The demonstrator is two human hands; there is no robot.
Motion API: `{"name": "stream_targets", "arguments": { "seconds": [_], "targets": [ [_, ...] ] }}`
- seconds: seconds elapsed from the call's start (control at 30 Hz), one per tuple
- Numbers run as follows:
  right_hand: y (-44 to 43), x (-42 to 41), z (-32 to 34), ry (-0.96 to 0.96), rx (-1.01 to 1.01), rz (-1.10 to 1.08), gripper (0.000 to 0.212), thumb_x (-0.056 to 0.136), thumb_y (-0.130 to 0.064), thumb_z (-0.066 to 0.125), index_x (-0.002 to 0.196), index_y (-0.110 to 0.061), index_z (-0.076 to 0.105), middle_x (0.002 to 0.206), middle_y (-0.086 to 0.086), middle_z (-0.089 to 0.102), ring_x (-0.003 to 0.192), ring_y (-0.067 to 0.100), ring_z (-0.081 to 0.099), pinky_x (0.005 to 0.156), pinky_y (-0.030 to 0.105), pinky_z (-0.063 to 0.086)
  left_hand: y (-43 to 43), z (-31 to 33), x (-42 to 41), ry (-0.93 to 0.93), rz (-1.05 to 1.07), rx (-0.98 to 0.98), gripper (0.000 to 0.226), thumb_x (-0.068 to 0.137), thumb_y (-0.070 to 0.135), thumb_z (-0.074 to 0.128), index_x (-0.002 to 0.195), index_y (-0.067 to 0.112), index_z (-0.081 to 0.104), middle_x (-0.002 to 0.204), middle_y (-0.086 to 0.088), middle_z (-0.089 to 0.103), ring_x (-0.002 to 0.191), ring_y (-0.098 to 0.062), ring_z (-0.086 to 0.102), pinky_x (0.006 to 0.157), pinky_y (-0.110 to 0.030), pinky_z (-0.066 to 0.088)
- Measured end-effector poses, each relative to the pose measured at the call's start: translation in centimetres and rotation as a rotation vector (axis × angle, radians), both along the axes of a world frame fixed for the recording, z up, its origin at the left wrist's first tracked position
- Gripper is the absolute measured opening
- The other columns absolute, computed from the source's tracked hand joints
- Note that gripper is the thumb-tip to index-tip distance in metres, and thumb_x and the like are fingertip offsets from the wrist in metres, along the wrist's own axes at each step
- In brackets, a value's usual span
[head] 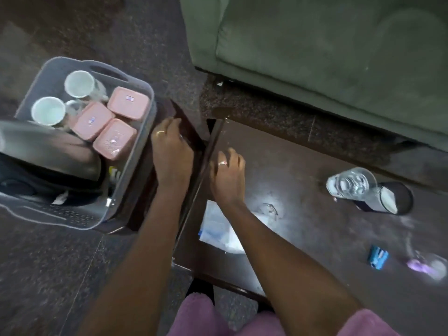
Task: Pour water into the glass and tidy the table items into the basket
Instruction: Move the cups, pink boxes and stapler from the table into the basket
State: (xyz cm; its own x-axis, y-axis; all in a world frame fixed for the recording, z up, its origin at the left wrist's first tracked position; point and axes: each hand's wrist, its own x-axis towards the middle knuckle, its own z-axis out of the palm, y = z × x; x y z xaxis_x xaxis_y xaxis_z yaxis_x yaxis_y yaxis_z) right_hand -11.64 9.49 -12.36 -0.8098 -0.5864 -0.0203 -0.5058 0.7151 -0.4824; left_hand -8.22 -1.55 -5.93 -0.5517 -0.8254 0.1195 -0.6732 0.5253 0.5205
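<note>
A grey plastic basket (135, 151) sits on a small dark side table (186, 120) at the left. It holds two white mugs (78, 83), three pink lidded boxes (115, 139) and a steel jug (48, 151). My left hand (169, 151) lies palm-down on the side table just right of the basket, holding nothing. My right hand (225, 170) rests with curled fingers at the left rim of the larger dark table (303, 146). A clear glass (349, 183) stands on that table to the right, leaning against a black-and-white holder (388, 197).
A sheet of pale plastic or paper (215, 229) lies under my right forearm. A small blue item (378, 258) and a blurred purple item (421, 265) lie near the table's right end. A green sofa (315, 57) stands behind the table. Speckled floor surrounds both tables.
</note>
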Motion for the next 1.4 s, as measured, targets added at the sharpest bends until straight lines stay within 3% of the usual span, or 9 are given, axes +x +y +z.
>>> {"name": "stream_targets", "arguments": {
  "seconds": [0.2, 0.3, 0.43, 0.53, 0.73, 0.87, 0.93, 1.1, 1.4],
  "targets": [
    [13.8, -0.2, -1.9, -0.134, 0.090, -0.275, 0.030, 0.082, -0.002, 0.056, 0.112, 0.002, 0.059, 0.123, 0.025, 0.056, 0.108, 0.042, 0.053, 0.089, 0.045, 0.049, 15.6, -4.2, -3.6, -0.139, -0.360, 0.276, 0.044, 0.085, -0.003, 0.043, 0.126, 0.005, 0.056, 0.131, -0.016, 0.055, 0.124, -0.030, 0.047, 0.106, -0.032, 0.033],
    [20.9, -0.3, -1.9, -0.232, 0.029, -0.465, 0.034, 0.088, -0.012, 0.048, 0.120, -0.002, 0.053, 0.128, 0.021, 0.050, 0.115, 0.037, 0.048, 0.096, 0.046, 0.044, 23.2, -5.1, -4.7, -0.207, -0.536, 0.364, 0.040, 0.084, 0.001, 0.044, 0.121, 0.006, 0.058, 0.126, -0.014, 0.059, 0.119, -0.031, 0.051, 0.102, -0.035, 0.039],
    [30.8, -2.2, -1.3, -0.156, 0.083, -0.669, 0.032, 0.086, -0.012, 0.048, 0.115, 0.000, 0.055, 0.125, 0.025, 0.049, 0.111, 0.039, 0.049, 0.091, 0.047, 0.043, 32.4, -5.6, -6.4, -0.286, -0.723, 0.420, 0.036, 0.084, 0.005, 0.044, 0.117, 0.005, 0.059, 0.121, -0.017, 0.061, 0.113, -0.033, 0.054, 0.101, -0.035, 0.041],
    [37.4, -4.2, -1.7, -0.111, 0.217, -0.774, 0.027, 0.086, 0.001, 0.049, 0.111, 0.004, 0.059, 0.128, 0.027, 0.049, 0.113, 0.046, 0.044, 0.096, 0.047, 0.037, 37.5, -7.0, -7.2, -0.453, -0.800, 0.429, 0.040, 0.088, 0.012, 0.046, 0.127, 0.005, 0.050, 0.126, -0.017, 0.056, 0.119, -0.033, 0.048, 0.104, -0.036, 0.036],
    [47.3, -7.3, -2.9, -0.167, 0.454, -0.797, 0.042, 0.091, -0.003, 0.043, 0.132, -0.011, 0.045, 0.151, 0.018, 0.022, 0.130, 0.041, 0.027, 0.111, 0.041, 0.022, 46.0, -8.7, -10.0, -0.572, -0.779, 0.513, 0.053, 0.082, 0.032, 0.061, 0.126, 0.007, 0.044, 0.124, -0.019, 0.055, 0.119, -0.033, 0.049, 0.097, -0.040, 0.043],
    [49.8, -9.6, -3.7, -0.294, 0.550, -0.707, 0.057, 0.091, -0.003, 0.045, 0.143, -0.020, 0.028, 0.154, 0.020, 0.010, 0.136, 0.044, 0.017, 0.113, 0.046, 0.018, 50.5, -9.6, -11.7, -0.618, -0.804, 0.477, 0.074, 0.074, 0.041, 0.072, 0.130, 0.010, 0.035, 0.128, -0.016, 0.050, 0.122, -0.031, 0.047, 0.094, -0.041, 0.046],
    [50.5, -10.3, -4.2, -0.356, 0.581, -0.681, 0.049, 0.092, -0.004, 0.045, 0.139, -0.014, 0.035, 0.152, 0.019, 0.013, 0.133, 0.044, 0.026, 0.109, 0.045, 0.027, 51.7, -10.1, -12.4, -0.650, -0.825, 0.420, 0.075, 0.075, 0.039, 0.072, 0.131, 0.008, 0.033, 0.131, -0.015, 0.047, 0.124, -0.032, 0.045, 0.095, -0.041, 0.046],
    [50.6, -10.5, -4.5, -0.431, 0.542, -0.673, 0.031, 0.094, -0.002, 0.035, 0.118, 0.001, 0.056, 0.128, 0.022, 0.046, 0.113, 0.038, 0.053, 0.094, 0.043, 0.043, 52.2, -10.8, -12.7, -0.646, -0.841, 0.337, 0.032, 0.093, 0.004, 0.045, 0.124, 0.002, 0.041, 0.127, -0.021, 0.050, 0.120, -0.036, 0.049, 0.093, -0.041, 0.047],
    [42.0, -7.9, -3.9, -0.302, 0.364, -0.590, 0.022, 0.094, -0.016, 0.043, 0.113, -0.013, 0.055, 0.114, 0.014, 0.054, 0.096, 0.038, 0.060, 0.075, 0.039, 0.048, 42.9, -9.1, -12.0, -0.484, -0.687, 0.530, 0.026, 0.079, 0.007, 0.060, 0.102, -0.006, 0.060, 0.107, -0.025, 0.064, 0.102, -0.038, 0.057, 0.085, -0.036, 0.042]
  ]
}}
